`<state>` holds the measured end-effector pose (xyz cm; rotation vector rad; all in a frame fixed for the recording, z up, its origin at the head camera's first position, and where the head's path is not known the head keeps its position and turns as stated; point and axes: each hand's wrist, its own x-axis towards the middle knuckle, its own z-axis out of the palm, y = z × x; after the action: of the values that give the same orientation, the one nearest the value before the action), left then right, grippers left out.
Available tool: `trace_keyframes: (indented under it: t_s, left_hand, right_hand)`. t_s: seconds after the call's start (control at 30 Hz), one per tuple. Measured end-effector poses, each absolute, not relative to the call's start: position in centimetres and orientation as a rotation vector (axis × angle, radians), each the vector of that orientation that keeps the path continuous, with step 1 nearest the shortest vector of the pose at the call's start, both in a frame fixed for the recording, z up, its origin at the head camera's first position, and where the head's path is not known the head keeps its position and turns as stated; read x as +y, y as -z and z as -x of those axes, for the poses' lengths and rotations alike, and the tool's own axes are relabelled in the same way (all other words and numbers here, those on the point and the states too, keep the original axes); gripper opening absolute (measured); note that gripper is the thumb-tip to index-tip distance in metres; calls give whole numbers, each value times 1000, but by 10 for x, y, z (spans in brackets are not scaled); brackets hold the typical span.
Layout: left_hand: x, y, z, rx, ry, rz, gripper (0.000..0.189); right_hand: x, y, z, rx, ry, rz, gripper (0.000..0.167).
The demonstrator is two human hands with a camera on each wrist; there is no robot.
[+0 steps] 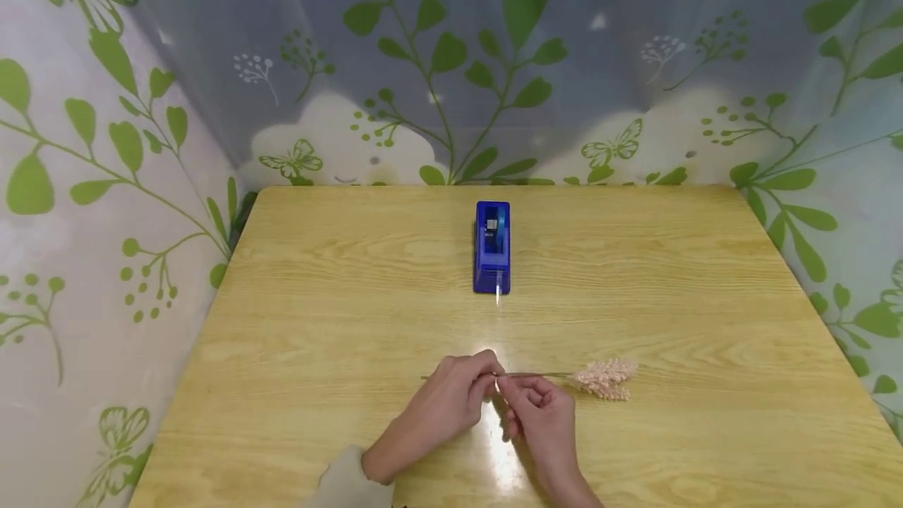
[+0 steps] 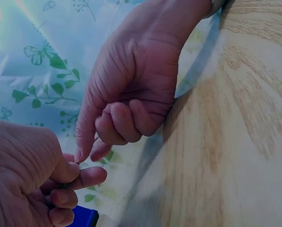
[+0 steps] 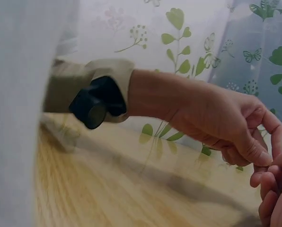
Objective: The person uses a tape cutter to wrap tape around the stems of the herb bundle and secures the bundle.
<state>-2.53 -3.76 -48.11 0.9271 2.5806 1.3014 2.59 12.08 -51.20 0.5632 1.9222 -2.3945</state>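
A dried-looking flower sprig with a fluffy pale pink head (image 1: 605, 379) and a thin brown stem (image 1: 539, 375) lies crosswise in the head view, its head to the right. My left hand (image 1: 451, 398) pinches the stem between thumb and fingers, and the stem's tail shows left of it. Close beside it, my right hand (image 1: 542, 418) pinches at the same spot, fingertips meeting the left ones. Both wrist views show the left hand (image 2: 22, 172) (image 3: 221, 113) and the right hand (image 2: 136, 75) (image 3: 280, 189) meeting at their tips. Fingers hide most of what lies between them.
Beyond the hands, a blue tape dispenser (image 1: 491, 273) stands on the wooden table (image 1: 317, 281). Its corner (image 2: 88, 217) shows low in the left wrist view. Leaf-patterned curtains (image 1: 437, 69) hang along the back and both sides. A dark camera mount (image 3: 98, 104) sits on the left cuff.
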Motion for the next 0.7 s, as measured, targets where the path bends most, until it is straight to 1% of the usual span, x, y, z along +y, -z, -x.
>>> trace_keyframes:
  t_s: [0.17,0.33,0.43,0.53,0.7]
  left_hand:
    - [-36,481,24,2603,-1294,-949,18]
    - [-34,481,24,2634,-1263,-959,16]
    - [-34,481,24,2630,-1268,-961,16]
    - [-35,482,24,2619,-1277,-953,17]
    - [-35,482,26,2617,-1278,-946,18]
  right_hand:
    - [127,509,-24,1888,2309,-566,29]
    - [136,508,-24,1670,2358,-510,18]
    - [140,509,-23,1483,2409,-411,20]
    - [143,512,-23,1373,2430,-270,26]
    - [145,513,-21,1343,2436,-158,25]
